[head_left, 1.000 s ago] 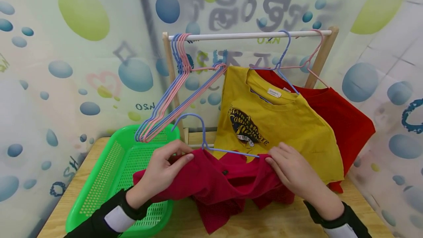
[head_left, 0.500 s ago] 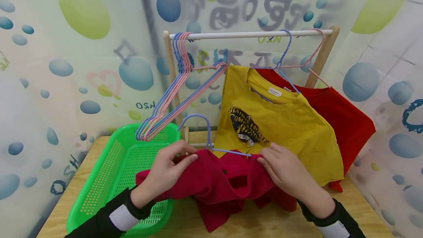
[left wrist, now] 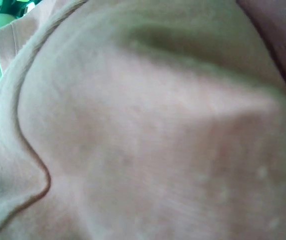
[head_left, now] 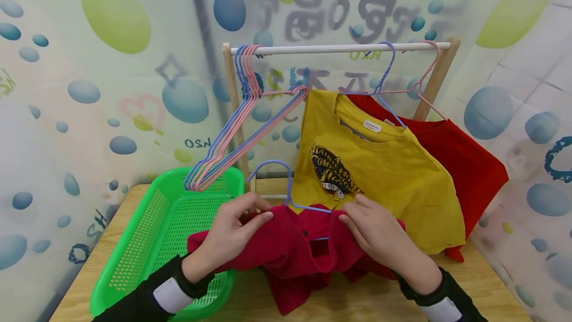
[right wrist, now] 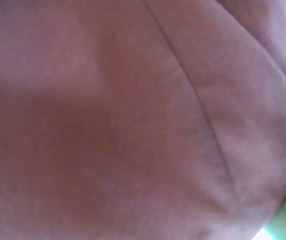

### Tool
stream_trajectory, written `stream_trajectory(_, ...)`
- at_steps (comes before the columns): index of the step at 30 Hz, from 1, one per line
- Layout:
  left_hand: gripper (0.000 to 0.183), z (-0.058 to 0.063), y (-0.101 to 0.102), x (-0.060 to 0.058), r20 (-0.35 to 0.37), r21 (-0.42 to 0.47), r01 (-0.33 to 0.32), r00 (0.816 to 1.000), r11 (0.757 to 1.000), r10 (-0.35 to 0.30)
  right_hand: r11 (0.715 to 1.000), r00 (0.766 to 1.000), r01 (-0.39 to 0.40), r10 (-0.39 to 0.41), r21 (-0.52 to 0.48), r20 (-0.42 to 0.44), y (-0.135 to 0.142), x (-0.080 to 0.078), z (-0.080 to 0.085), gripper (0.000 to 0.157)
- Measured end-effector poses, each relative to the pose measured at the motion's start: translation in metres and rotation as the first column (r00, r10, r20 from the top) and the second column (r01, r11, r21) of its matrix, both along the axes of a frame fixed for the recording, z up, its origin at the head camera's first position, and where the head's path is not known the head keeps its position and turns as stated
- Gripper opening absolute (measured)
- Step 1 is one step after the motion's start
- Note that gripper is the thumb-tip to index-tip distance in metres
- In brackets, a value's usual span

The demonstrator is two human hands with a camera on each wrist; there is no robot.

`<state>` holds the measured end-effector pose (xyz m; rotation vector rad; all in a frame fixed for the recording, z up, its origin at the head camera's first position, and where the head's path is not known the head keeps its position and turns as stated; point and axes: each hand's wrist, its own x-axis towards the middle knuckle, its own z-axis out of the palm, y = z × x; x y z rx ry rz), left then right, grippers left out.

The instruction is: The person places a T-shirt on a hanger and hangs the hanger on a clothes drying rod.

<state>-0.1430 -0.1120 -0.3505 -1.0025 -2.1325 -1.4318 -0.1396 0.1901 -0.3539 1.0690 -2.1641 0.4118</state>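
Observation:
In the head view a crimson shirt (head_left: 297, 252) is bunched between both hands, with a small dark mark inside its collar. A blue hanger (head_left: 289, 183) sits partly inside the neck, its hook standing up out of the cloth. A strip of blue shows through the collar opening. My left hand (head_left: 237, 230) pinches the shirt at the left of the neck. On the other side my right hand (head_left: 375, 227) grips the right shoulder, near where the hanger's arm enters the fabric. Cloth (left wrist: 133, 125) fills the left wrist view; shirt fabric (right wrist: 108, 125) covers most of the right one.
Behind the hands stands a rack with a white rail (head_left: 313, 49). Several blue and pink hangers (head_left: 243, 113) hang at its left. A yellow T-shirt (head_left: 380, 183) and a red shirt (head_left: 473, 173) hang at its right. A green basket (head_left: 134, 232) stands on the wooden table (head_left: 250, 302).
My right hand has moved left with the shirt's shoulder, and less of the hanger's right arm shows. The hanger's hook and my left hand have shifted slightly right.

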Motion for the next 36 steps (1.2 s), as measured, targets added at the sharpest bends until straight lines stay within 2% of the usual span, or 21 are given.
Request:
stream_trajectory(4,0.011,0.000,0.003,0.000,-0.009,0.003,0.003,1.000,1.000,-0.003,1.000,1.000,-0.010,0.010,-0.014,-0.016,-0.004,0.000,0.000,0.033)
stream_trajectory(11,0.012,-0.002,0.006,-0.002,-0.007,0.011,0.005,1.000,1.000,-0.005,1.000,1.000,0.007,-0.007,0.001,0.005,-0.008,-0.001,0.001,0.032)
stream_trajectory(19,0.010,-0.003,0.009,-0.002,-0.004,0.027,0.021,1.000,0.999,-0.021,1.000,1.000,0.015,-0.014,-0.026,0.021,-0.015,-0.001,0.001,0.029)
stream_trajectory(27,0.008,-0.002,0.014,0.000,0.015,0.030,0.025,1.000,0.999,-0.025,0.998,0.999,0.014,-0.016,-0.058,-0.035,-0.021,-0.002,0.002,0.034)
stream_trajectory(36,0.008,-0.001,0.016,0.002,0.021,0.033,0.036,0.999,0.999,-0.037,0.999,0.999,0.044,-0.044,-0.030,0.005,-0.025,0.002,0.004,0.033)
